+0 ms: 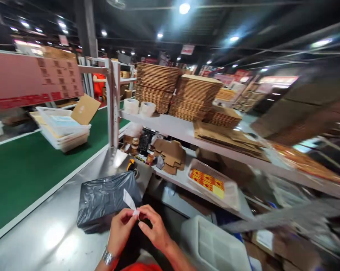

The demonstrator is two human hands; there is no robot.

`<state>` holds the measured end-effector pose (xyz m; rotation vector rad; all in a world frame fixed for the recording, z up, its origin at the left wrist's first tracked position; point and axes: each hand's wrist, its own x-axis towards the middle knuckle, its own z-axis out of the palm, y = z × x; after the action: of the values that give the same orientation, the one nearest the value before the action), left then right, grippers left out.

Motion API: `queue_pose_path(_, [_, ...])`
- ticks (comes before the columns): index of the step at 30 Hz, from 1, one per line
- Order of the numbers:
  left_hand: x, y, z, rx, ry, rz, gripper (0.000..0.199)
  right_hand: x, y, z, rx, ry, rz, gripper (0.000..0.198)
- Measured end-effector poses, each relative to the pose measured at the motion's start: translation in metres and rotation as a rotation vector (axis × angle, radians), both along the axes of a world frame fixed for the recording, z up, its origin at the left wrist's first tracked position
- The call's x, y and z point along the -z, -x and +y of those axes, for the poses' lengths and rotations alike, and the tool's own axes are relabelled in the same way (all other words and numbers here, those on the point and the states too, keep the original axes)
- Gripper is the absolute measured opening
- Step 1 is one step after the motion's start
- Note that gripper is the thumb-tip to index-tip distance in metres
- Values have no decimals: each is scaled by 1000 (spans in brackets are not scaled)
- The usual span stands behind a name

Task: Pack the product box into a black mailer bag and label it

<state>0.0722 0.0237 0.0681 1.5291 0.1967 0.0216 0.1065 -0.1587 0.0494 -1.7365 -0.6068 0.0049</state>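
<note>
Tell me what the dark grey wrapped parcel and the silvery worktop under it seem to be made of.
The dark grey wrapped parcel looks like thin glossy plastic film, going by its crinkles and sheen. The silvery worktop looks like brushed steel, mirroring the ceiling lights; which metal is uncertain.

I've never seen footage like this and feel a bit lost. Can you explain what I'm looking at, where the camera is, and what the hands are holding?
No machine here: these are a person's two bare hands, filmed by a camera worn on their head, looking forward and down. The left hand, with a wristwatch, and the right hand together pinch a small white paper strip. Just beyond them a parcel in a grey plastic bag lies on a shiny metal table. Left of it runs a green conveyor belt carrying stacked white trays. Ahead, a shelf holds piles of flat cardboard and tape rolls.
</note>
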Motion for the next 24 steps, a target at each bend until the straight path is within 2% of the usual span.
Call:
queue_pose_path(2, [4, 11, -5, 117, -110, -38, 56, 11, 26, -6, 98, -97, 269, 34])
queue_pose_path(4, [6, 19, -10, 214, -186, -57, 58, 21, 43, -10, 194, -171, 446, 41])
queue_pose_path(8, [1, 25, -12, 354, -201, -20, 58, 32, 54, -16, 214, -198, 595, 56])
queue_pose_path(12, [-4, 27, -3, 295, -50, 117, 53, 32, 45, -22, 198, -265, 737, 64])
queue_pose_path(17, [-13, 32, 33, 175, 119, 300, 54, 29, 21, -36, 129, -391, 896, 67])
queue_pose_path(24, [-65, 50, 93, 258, -53, 226, 49, 28, -9, -72, 95, -397, 926, 66])
